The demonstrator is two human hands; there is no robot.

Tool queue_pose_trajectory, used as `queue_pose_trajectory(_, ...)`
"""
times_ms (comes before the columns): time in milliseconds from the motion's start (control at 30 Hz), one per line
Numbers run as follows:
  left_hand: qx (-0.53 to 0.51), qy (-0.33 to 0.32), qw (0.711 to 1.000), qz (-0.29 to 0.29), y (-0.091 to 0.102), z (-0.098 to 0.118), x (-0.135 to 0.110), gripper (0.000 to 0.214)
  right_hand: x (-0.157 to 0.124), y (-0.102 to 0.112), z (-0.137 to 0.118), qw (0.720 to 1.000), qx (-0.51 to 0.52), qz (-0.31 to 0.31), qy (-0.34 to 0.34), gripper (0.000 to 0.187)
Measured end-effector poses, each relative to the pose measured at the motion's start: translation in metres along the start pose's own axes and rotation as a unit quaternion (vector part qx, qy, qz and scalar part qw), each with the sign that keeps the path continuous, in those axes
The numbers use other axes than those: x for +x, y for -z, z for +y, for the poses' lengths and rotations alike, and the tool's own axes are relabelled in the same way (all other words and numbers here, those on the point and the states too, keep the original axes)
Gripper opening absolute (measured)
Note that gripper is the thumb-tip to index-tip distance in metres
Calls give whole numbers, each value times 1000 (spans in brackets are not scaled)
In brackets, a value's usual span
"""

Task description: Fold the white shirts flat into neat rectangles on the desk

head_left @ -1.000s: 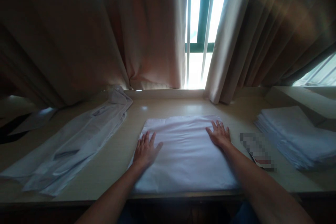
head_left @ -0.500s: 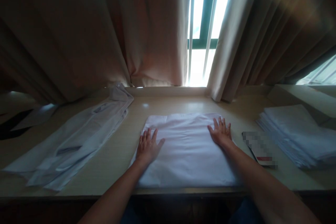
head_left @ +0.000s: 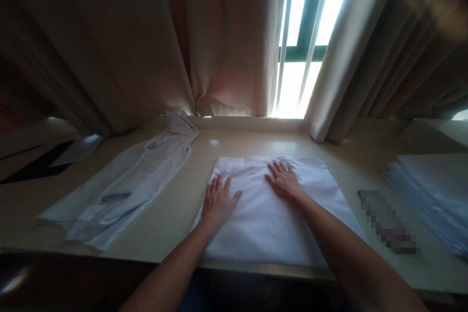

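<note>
A folded white cloth [head_left: 252, 234] lies flat on the table in front of me, with faint wrinkles across it. My left hand [head_left: 219, 201] rests on its left side, palm down and fingers spread. Farther back and near the middle of the cloth, my right hand [head_left: 283, 180] lies flat, its fingers stretched out. Neither hand grips anything. Both forearms reach in from the bottom edge, and the right one covers part of the cloth's right side.
On the left lies a long white garment or sheer cloth [head_left: 135, 183]. A stack of folded white cloths [head_left: 435, 190] stands at the right, beside a pixelated flat object [head_left: 387, 222]. Curtains [head_left: 230, 48] hang behind the light wooden table [head_left: 161, 229].
My right hand has slid left over the cloth, from its right edge toward the middle. The left hand stays on the left side. The view has turned and tilted slightly.
</note>
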State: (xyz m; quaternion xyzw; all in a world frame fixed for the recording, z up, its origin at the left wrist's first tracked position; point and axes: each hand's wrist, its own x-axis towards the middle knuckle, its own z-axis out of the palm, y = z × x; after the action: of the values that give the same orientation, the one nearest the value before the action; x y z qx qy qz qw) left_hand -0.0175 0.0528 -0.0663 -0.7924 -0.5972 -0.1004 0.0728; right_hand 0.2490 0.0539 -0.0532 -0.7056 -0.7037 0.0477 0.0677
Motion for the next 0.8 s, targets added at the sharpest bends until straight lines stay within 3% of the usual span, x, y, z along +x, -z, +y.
queue_pose_trajectory(167, 5, 0, 1000, 3, 3, 0, -1, 72, 13, 4, 63, 999, -9, -20, -40, 68)
queue_pose_trajectory(400, -6, 5, 1000, -2, 4, 0, 0, 73, 13, -5, 138, 991, -36, 9, -129, 71)
queue_pose_trajectory(600, -15, 9, 1000, -7, 3, 2, 5, 70, 14, -15, 145, 989, -48, 47, -131, 73)
queue_pose_trajectory(733, -46, -88, 995, 14, 8, 39, 35, 61, 16, -17, 142, 988, -56, 62, -131, 72)
queue_pose_trajectory(800, -76, -150, 986, -14, 9, 66, 58, 59, 17, -17, 142, 988, -56, 65, -132, 72)
